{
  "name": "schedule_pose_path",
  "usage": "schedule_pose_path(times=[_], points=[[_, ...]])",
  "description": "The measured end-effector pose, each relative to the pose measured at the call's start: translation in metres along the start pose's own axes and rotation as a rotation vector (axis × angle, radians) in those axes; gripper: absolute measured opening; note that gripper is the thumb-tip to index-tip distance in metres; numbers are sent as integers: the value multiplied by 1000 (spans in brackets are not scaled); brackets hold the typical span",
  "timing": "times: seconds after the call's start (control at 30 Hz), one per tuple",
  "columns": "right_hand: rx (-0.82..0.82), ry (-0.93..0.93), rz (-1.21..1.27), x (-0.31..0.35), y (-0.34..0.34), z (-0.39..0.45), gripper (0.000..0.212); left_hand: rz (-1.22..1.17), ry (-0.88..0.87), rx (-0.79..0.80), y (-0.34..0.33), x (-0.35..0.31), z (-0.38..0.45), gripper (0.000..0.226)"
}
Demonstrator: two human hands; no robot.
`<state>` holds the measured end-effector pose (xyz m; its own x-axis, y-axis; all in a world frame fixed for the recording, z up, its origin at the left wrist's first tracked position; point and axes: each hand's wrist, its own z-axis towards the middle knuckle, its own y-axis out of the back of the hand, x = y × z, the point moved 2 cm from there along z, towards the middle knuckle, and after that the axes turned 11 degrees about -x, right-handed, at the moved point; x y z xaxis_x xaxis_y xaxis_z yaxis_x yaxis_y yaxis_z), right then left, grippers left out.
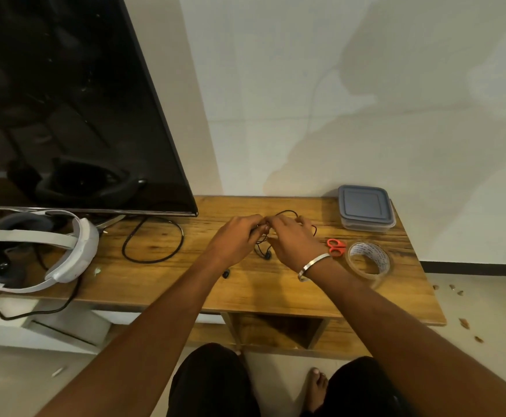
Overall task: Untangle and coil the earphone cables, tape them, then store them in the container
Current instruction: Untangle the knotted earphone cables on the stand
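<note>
Both hands meet over the middle of the wooden worktop (161,236), the left hand (236,236) and the right hand (293,239) with fingers curled in and pinching the thin black earphone cable (287,212) between them, though exactly which strands each hand holds is too small to tell. One loop arcs up behind the right hand, strands hang below, one earbud (267,254) lies just under the hands and another (225,274) nearer the front edge. The main risk, as I judge it, is pulling the strands apart while a knot is unseen, which would tighten it or strain the wire at the buds. The loose bud near the edge could slide off if the cable is tugged. The scissors (336,247), tape roll (369,262) and lidded container (365,207) sit right of the hands; a sweeping wrist could knock them
</note>
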<state>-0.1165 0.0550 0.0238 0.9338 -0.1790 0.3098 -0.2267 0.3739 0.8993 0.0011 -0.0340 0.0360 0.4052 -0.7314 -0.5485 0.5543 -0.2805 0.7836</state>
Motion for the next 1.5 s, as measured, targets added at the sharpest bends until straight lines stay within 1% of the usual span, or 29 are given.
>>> schedule_pose_path(times=[0.07,0.1,0.23,0.3,0.53,0.67,0.73,0.8,0.87,0.97,1.03,1.1,1.17,1.3,1.4,1.5], points=[[-26,52,-100,4,1,3,29,19,3,1,0,-2,1,13],[-25,73,-148,4,2,5,28,24,13,1,2,-1,1,14],[-47,127,-256,-1,8,6,33,6,33,7,8,4,0,21],[-69,106,-265,-6,11,6,37,-1,33,3,9,6,-1,22],[-147,-47,-265,-35,26,4,39,-9,44,-2,15,18,-2,18],[-132,-82,-325,-47,24,1,35,8,25,-10,18,22,-2,19],[-81,-105,-353,-47,20,0,33,6,23,-14,17,23,-2,19],[-42,-142,-314,-44,15,-1,31,-9,28,-18,16,22,-2,18],[-52,-146,-214,-37,11,-2,35,-18,25,-18,13,18,-1,18],[-88,-40,-106,-18,9,0,49,-7,0,-8,10,10,3,19],[-62,23,-69,-4,10,4,44,-4,-17,-4,8,4,6,17],[-60,74,-83,4,12,8,30,3,-30,-3,8,2,9,14],[-58,95,-151,4,15,11,23,-1,-30,-14,10,2,11,14],[-133,77,-215,-8,22,12,32,-13,-39,-10,19,4,13,16],[-213,11,-198,-15,30,12,31,-26,-41,-31,24,5,14,16],[-249,-36,-221,-20,37,12,31,-6,-43,-42,27,3,16,17]])
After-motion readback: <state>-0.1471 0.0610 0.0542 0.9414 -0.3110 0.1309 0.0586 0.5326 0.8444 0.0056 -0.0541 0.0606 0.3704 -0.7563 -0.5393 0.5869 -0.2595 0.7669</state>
